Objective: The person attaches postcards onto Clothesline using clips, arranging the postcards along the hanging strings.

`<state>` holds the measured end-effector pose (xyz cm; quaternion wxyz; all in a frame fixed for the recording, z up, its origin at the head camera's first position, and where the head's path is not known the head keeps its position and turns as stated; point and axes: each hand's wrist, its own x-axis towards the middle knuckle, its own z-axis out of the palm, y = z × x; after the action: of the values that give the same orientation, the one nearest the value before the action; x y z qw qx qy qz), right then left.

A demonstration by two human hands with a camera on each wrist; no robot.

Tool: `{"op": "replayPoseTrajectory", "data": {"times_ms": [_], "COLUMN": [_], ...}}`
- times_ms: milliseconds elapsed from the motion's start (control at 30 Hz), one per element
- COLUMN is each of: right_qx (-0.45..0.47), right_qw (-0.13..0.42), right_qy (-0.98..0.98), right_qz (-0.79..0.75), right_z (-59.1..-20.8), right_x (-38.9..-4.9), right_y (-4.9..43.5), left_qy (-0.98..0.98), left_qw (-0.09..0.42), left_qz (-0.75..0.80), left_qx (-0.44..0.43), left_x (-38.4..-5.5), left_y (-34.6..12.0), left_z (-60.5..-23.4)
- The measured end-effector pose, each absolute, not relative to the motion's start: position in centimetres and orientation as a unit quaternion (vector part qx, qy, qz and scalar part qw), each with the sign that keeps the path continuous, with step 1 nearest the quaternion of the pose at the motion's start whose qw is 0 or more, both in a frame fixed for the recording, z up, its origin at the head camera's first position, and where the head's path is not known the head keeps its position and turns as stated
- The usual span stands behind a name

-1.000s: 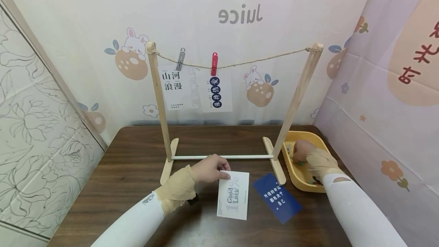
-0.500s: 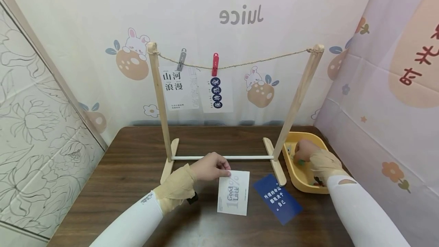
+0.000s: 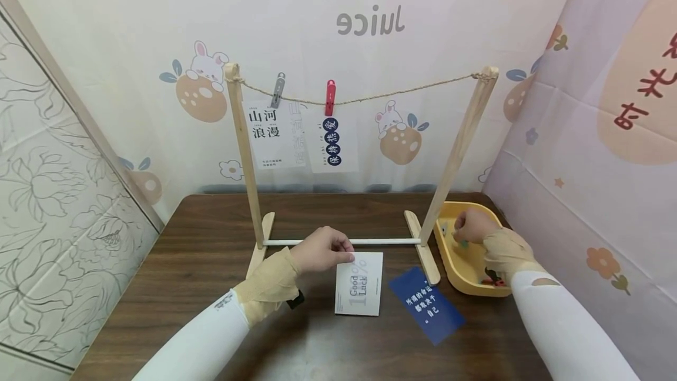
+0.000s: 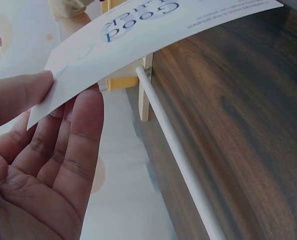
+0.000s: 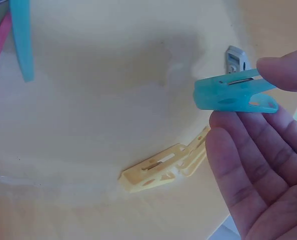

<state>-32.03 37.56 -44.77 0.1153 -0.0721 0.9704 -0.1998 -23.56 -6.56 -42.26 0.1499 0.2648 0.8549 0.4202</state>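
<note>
Right hand (image 3: 476, 227) slightly raised within the yellow tray (image 3: 461, 281), its thumb and fingertips pinching a turquoise clip (image 5: 213, 96). Left hand (image 3: 324, 250) grasping the upper left corner of a white card (image 3: 358, 296), thumb above and fingers beneath; the sheet bows gently. The latest change is the lift on both sides, which, as judged, puts one card and one clip in hand together, the two well apart. Whether the card's lower edge touches the bench (image 3: 174, 287) cannot be told.

Compared with the frame half a second earlier, the white card appears shorter and its lower edge sits higher, consistent with tilting or raising; the right hand is a little higher, and more of the red item (image 3: 494, 280) near the tray's front end is exposed.

Near the right hand: cream clips (image 5: 151, 169) and a pale grey clip (image 5: 235, 59) inside the tray. Between tray and white card: a blue card (image 3: 441, 325), flat and unmoved.

Farther out: the wooden stand (image 3: 458, 151) and its sagging cord (image 3: 407, 90), where a dark grey clip (image 3: 277, 90) and a red clip (image 3: 330, 97) hold two hanging cards side by side, unchanged.
</note>
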Motion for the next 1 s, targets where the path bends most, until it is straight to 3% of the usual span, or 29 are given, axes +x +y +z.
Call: {"op": "replayPoseTrajectory", "data": {"times_ms": [400,1000], "right_qx": [-0.081,-0.09], "right_qw": [0.065,0.045], "right_qy": [0.973,0.966], "right_qz": [-0.205,-0.236], "right_z": [-43.6,-42.4], "right_x": [-31.0,-30.7], "right_y": [37.2,36.5], "left_qy": [0.859,0.863], "left_qw": [0.122,0.095], "left_qz": [0.421,0.422], "left_qx": [0.264,0.262], "left_x": [-24.0,-24.9], "left_y": [-6.7,-6.8], "left_z": [-40.8,-39.0]}}
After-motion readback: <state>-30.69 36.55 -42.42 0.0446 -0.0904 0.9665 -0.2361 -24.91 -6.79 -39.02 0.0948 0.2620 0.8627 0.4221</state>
